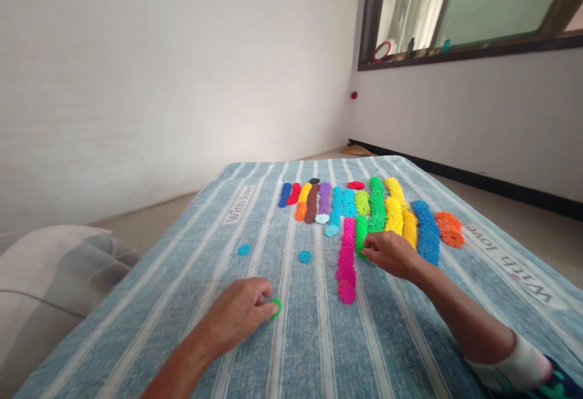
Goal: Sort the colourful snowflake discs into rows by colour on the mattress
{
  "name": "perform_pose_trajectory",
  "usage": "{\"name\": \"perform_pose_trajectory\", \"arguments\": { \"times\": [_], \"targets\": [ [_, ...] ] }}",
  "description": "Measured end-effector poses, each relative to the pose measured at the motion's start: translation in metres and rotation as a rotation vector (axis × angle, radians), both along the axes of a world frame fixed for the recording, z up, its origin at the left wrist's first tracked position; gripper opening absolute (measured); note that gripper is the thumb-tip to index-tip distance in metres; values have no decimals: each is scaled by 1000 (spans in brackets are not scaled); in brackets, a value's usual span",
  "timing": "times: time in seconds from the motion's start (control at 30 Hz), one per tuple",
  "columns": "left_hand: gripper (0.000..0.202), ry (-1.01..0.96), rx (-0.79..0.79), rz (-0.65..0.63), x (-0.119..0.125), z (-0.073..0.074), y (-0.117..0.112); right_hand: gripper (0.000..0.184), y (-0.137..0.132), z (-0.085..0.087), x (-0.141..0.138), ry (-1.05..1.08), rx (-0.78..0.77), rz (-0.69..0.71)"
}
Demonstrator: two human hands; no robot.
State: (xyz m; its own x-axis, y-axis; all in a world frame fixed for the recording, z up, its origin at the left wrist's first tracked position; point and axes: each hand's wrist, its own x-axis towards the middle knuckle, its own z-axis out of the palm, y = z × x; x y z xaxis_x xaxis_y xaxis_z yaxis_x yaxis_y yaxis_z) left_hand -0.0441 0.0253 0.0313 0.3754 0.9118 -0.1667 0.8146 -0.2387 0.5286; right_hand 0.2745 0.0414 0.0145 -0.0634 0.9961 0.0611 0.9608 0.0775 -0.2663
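Note:
My left hand (243, 311) is closed, pinching a bright green notched plastic disc (277, 308) between thumb and fingers, over the striped cloth. Further right, my right hand (390, 252) has its fingers pinched at the near end of a short bright green row (361, 229) of overlapping discs. Green shows at those fingertips, with part of the disc there hidden. Just left of that row lies a long pink row (347, 259). Two loose blue discs, one on the left (245, 250) and one nearer the rows (305, 257), lie flat beyond my left hand.
Across the striped cloth (191, 277) run more disc rows, including purple (324, 197), darker green (376, 204), yellow (394, 208), blue (426, 232) and orange (450, 229). A red disc (356, 185) and a black disc (314, 181) lie behind them. Pale fabric (54, 289) bulges at left.

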Motion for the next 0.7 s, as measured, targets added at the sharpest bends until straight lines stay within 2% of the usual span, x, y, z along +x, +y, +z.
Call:
{"name": "perform_pose_trajectory", "arguments": {
  "times": [0.3, 0.53, 0.7],
  "targets": [
    [9, -34, -30, 18, 7, 3, -6, 19, 1, -6, 1, -31, 79, -56],
    [5, -129, -90, -9, 5, -1, -6, 21, -6, -1, -6, 27, 119, -24],
    [6, -185, -125, -13, 5, -2, -5, 22, -12, 0, -15, 78, 130, 51]
  ]
}}
